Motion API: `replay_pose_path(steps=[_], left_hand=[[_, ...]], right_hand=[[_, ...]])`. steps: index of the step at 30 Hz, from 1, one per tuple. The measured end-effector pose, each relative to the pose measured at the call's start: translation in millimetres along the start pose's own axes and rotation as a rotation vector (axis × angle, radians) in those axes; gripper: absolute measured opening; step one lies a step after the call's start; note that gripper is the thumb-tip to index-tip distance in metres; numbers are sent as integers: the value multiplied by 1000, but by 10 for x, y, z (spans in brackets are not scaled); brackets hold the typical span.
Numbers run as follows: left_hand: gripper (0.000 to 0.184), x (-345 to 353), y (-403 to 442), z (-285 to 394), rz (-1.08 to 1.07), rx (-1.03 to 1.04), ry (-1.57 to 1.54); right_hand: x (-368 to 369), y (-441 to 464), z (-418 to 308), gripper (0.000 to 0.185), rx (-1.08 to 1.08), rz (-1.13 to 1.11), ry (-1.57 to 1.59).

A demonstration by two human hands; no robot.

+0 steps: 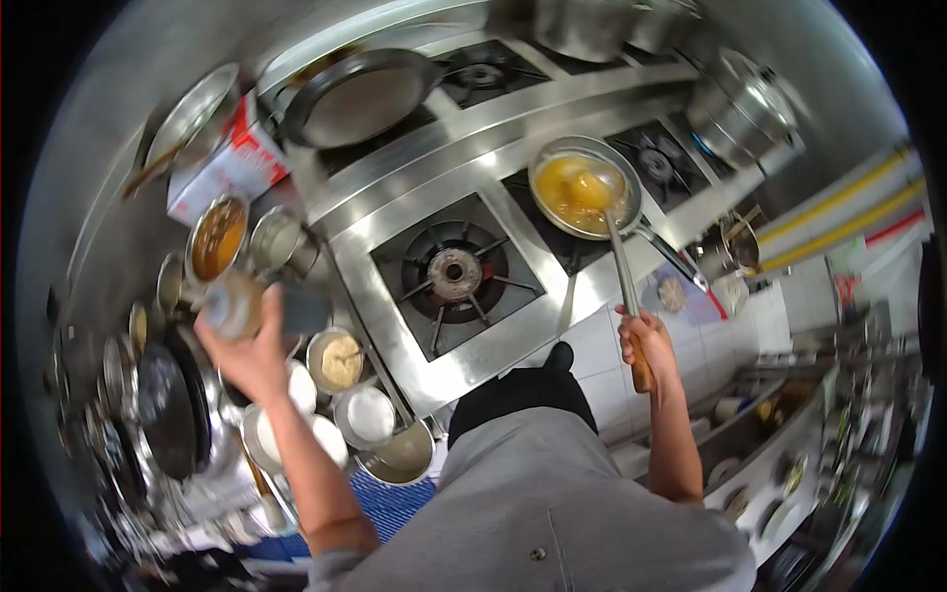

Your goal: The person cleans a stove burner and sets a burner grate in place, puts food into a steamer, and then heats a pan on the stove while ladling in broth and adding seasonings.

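Note:
At the left, my left hand [252, 355] is closed around a bottle [235, 308] with a pale top and brownish body, smeared by motion. It is above the containers on the side counter. My right hand [646, 345] grips the wooden handle of a long metal ladle [621, 261]. The ladle's bowl sits in a frying pan [635, 185], amid yellow-orange liquid [562, 187]. The pan rests on a stove burner, its handle pointing toward the lower right. Whatever the ladle's bowl holds is partly blurred with the liquid.
Ahead of me is a bare burner [455, 274] on the steel stove. A large dark pan [360, 104] sits farther back; pots [740, 109] stand at the right. Left are a container of orange-brown sauce [219, 237], a pale yellow powder bowl [342, 362] and a white powder bowl [370, 414].

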State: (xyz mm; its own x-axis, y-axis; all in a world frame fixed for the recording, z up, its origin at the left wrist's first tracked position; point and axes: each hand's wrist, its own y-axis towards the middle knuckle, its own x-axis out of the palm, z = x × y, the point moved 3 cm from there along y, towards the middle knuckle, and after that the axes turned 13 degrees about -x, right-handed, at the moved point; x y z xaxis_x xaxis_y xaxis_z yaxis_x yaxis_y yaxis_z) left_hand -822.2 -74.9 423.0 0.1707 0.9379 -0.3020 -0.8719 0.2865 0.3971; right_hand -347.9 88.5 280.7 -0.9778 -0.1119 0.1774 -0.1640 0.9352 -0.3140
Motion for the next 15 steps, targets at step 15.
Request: replay_pose_path(steps=[15], left_hand=[[68,-151,340,-1181,356,-33,625]], right_hand=[[-163,177,203,25,-416,312,-960]])
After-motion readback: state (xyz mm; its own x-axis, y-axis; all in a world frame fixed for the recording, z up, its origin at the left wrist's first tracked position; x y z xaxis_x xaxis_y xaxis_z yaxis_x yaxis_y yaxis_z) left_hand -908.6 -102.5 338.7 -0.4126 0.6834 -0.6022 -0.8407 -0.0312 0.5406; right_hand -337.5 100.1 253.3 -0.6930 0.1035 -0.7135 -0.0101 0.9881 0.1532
